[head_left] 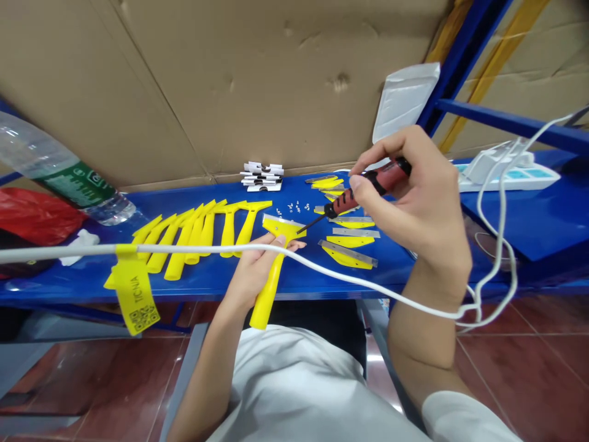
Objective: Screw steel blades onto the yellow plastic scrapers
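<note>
Gripping, left hand point(255, 270): thumb and fingers pinch the neck of the yellow scraper point(272, 282), centre of the frame.
Right hand point(409, 202): thumb and fingers pinch the red-and-black screwdriver point(344, 202), right of centre.
Screwdriver tip: points down-left to the right side of the scraper's head; contact cannot be confirmed.
Scraper axis: runs steeply from the head, above, to the handle end, lower left; the left hand is nearer.
Scraper finish: plain yellow, flared head, thin greyish blade point(276, 218) along the upper edge, one small round mark on the left.
</note>
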`<state>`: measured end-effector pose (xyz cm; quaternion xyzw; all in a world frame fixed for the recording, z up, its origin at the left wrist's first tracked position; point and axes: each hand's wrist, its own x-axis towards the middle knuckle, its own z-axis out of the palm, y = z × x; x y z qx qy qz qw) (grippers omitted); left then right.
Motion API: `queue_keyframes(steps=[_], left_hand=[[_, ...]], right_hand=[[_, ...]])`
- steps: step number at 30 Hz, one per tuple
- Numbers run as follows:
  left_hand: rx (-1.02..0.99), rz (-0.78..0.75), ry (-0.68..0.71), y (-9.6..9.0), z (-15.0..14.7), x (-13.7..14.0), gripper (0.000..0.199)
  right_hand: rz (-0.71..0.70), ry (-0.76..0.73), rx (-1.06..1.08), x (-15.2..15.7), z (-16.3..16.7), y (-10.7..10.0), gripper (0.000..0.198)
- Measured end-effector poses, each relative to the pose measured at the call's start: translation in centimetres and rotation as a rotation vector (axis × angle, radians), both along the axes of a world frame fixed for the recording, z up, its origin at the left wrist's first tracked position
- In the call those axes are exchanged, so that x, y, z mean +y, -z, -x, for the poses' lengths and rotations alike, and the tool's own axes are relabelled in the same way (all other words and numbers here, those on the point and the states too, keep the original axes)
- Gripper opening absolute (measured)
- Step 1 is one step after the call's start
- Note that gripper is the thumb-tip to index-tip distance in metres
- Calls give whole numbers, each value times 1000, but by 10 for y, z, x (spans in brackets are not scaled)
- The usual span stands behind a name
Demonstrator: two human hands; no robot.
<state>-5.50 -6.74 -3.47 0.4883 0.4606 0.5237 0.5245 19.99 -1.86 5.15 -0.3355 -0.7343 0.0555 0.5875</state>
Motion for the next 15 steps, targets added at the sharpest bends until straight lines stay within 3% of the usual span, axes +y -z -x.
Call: queue_keyframes(steps=[9,15], left_hand=[[-101,124,129,-14,-8,13,29],[-295,274,51,-22,-10,13,16]], right_hand=[[-107,2,139,6,-4,1,11],[-99,12,162,4,-8,-1,12]])
